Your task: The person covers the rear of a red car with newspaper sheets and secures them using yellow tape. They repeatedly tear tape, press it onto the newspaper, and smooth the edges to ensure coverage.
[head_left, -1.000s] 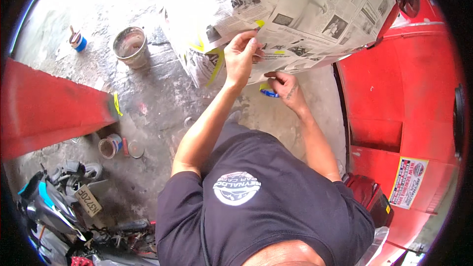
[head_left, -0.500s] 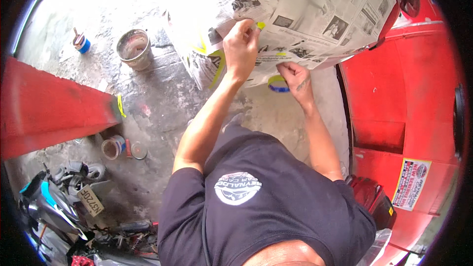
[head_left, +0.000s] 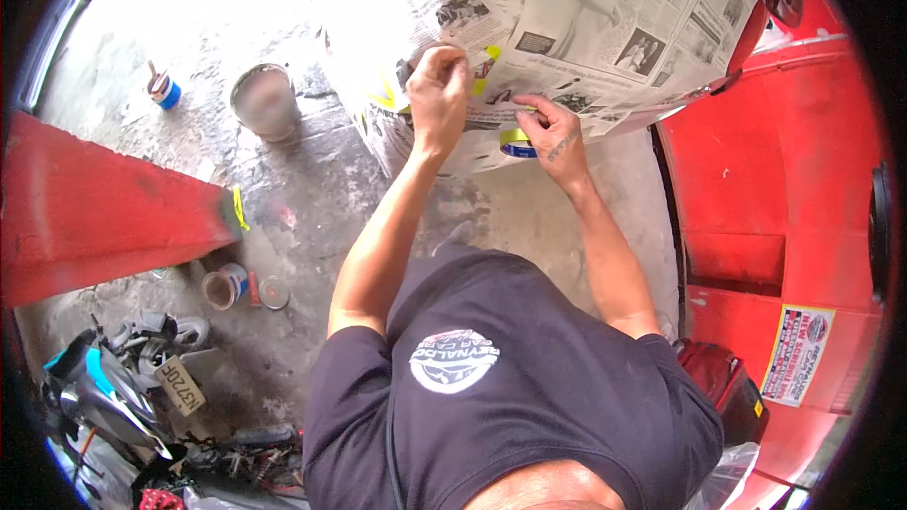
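Note:
Sheets of newspaper [head_left: 595, 57], joined with strips of yellow tape [head_left: 480, 86], cover a large rounded form in front of me. My left hand [head_left: 437, 99] is against the paper's lower part with its fingers curled together; whatever they pinch, if anything, is hidden. To its right, by the paper's lower edge, my right hand [head_left: 557, 142] has its thumb and fingers closed on a roll of yellow tape [head_left: 516, 137] with a blue core. The roll hangs at the fingertips, partly covered by them.
A stained bucket [head_left: 265, 106] and a small can with a brush [head_left: 163, 90] stand on the floor at the left. Nearer are a red beam [head_left: 113, 212], an open can [head_left: 225, 286] and piled motorcycle parts [head_left: 113, 382]. Red panels [head_left: 727, 179] rise at the right.
My left hand has shifted left and slightly down over the newspaper. My right hand has moved up and left with the tape roll, nearer the paper.

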Demonstrator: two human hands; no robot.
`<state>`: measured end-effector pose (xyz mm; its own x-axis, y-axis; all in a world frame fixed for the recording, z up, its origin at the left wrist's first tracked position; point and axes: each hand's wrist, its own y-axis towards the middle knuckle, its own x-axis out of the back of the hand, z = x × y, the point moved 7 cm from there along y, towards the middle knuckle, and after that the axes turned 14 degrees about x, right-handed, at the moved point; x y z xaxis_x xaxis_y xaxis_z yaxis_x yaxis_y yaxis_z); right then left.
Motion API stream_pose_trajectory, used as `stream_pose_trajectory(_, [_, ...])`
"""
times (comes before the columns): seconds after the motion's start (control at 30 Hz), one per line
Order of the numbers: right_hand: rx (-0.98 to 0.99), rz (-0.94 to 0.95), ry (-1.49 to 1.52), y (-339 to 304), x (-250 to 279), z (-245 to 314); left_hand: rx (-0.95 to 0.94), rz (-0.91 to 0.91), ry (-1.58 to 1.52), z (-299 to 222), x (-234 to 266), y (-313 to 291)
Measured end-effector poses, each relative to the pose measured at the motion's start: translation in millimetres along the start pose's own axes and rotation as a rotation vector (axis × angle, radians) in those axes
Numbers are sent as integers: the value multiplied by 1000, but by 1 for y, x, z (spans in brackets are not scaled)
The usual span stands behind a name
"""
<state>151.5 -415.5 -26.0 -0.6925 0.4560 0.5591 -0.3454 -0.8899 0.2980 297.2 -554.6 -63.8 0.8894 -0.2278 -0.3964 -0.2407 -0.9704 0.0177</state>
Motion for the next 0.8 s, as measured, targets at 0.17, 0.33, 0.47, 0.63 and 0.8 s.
stream_pose_trajectory(0.17, [-15, 26, -57, 8, 0, -5, -67, 1, 239, -4, -5, -7])
stream_pose_trajectory(0.33, [108, -53, -157, 28, -2, 6, -242, -72, 434, -22, -26, -4])
stream_pose_trajectory(0.47, [162, -71, -157, 43, -4, 13, -226, -99, 469, -18, -31, 1])
stream_pose_trajectory(0.63, [145, -63, -224, 45, -3, 12, -243, -48, 413, -16, -28, 6])
stream_pose_trajectory(0.8, [250, -155, -202, 43, -2, 10, -246, -29, 417, -21, -28, 0])
